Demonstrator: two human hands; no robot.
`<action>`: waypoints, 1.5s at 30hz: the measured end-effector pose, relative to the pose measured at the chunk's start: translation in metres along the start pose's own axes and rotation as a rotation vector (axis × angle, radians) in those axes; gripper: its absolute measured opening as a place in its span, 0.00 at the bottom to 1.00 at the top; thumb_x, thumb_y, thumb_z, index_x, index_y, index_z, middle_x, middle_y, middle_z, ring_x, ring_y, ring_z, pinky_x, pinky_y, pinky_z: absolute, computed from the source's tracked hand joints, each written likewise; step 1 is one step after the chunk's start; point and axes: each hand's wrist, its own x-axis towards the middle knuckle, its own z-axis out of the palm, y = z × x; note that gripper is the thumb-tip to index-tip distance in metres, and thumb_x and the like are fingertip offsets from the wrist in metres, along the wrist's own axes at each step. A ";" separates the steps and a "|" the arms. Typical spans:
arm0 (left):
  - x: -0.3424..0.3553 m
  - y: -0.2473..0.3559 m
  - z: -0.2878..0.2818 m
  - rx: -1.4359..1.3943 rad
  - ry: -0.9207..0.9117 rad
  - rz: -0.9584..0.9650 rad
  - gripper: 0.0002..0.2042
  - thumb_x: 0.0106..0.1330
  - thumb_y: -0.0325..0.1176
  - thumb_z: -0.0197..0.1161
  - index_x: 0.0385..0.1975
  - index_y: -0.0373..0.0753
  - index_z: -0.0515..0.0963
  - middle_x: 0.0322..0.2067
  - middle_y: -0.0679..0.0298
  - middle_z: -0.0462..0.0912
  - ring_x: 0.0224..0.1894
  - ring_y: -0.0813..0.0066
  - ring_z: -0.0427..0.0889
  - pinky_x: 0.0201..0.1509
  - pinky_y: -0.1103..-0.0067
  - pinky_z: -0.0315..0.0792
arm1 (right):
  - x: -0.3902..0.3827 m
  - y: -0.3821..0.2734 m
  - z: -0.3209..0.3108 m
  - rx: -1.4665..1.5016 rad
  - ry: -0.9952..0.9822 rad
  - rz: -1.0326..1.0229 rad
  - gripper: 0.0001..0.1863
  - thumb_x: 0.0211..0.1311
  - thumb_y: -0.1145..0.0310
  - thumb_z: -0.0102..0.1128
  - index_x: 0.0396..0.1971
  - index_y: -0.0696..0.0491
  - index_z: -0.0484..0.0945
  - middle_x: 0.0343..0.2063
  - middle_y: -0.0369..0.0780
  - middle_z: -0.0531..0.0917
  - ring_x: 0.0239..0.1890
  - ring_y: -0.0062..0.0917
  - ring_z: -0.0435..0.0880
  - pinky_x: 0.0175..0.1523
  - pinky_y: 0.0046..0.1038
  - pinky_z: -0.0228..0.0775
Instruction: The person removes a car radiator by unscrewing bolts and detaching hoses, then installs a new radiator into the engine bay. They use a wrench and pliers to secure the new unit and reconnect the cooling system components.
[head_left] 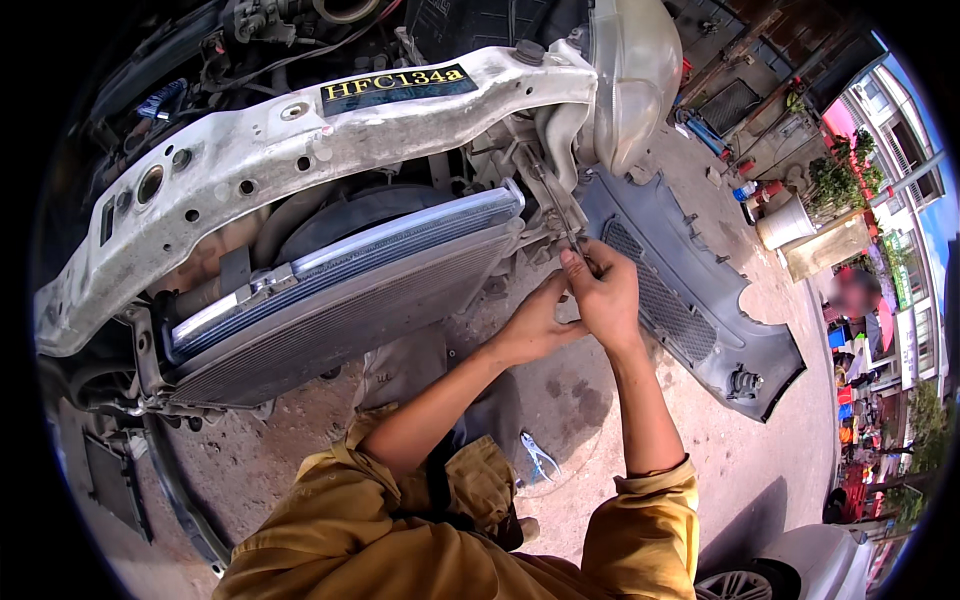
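Observation:
My right hand [608, 298] is closed, thumb against curled fingers, on the lower end of a slender metal rod [573, 236] beside the radiator's right end. What kind of piece the rod is cannot be made out. Close below it, my left hand [535, 325] has its thumb spread away from the forefinger, and its fingertips are partly hidden by my right hand. The radiator [360, 300], with a silvery top edge and dark fins, sits tilted under a worn pale metal crossbeam [390, 135]. A metal bracket [565, 205] stands just above my right hand.
A grey bumper cover [740, 325] lies on the ground to the right. Blue-handled pliers [540, 456] rest on the concrete below my hands. A headlight [630, 90] juts out at the upper right. A silver car [810, 560] stands at the lower right, a white bucket [787, 222] farther off.

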 end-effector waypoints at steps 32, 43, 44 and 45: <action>0.046 -0.050 0.072 -0.336 0.194 0.039 0.14 0.57 0.25 0.63 0.43 0.31 0.73 0.40 0.56 0.79 0.46 0.70 0.77 0.49 0.73 0.72 | 0.005 0.019 -0.008 -0.729 0.007 -0.478 0.15 0.60 0.70 0.59 0.44 0.63 0.78 0.15 0.41 0.80 0.14 0.30 0.78 0.21 0.29 0.69; 0.042 -0.049 0.103 -0.335 0.169 0.047 0.15 0.59 0.27 0.65 0.44 0.32 0.73 0.42 0.57 0.78 0.46 0.70 0.74 0.49 0.72 0.72 | 0.005 0.006 -0.018 -0.390 -0.119 -0.212 0.14 0.61 0.72 0.57 0.46 0.60 0.79 0.27 0.49 0.83 0.29 0.34 0.84 0.37 0.31 0.71; 0.042 -0.047 0.098 -0.325 0.147 0.042 0.15 0.59 0.27 0.65 0.44 0.32 0.73 0.42 0.57 0.77 0.46 0.71 0.74 0.49 0.72 0.72 | 0.004 0.002 -0.019 -0.403 -0.130 -0.167 0.15 0.61 0.74 0.57 0.47 0.61 0.79 0.31 0.49 0.84 0.33 0.31 0.85 0.41 0.27 0.72; 0.042 -0.048 0.094 -0.306 0.130 0.031 0.15 0.59 0.27 0.65 0.44 0.32 0.73 0.42 0.57 0.77 0.46 0.71 0.74 0.49 0.72 0.72 | 0.005 0.003 -0.020 -0.336 -0.161 -0.139 0.15 0.61 0.75 0.56 0.47 0.61 0.79 0.30 0.48 0.84 0.32 0.28 0.83 0.41 0.27 0.72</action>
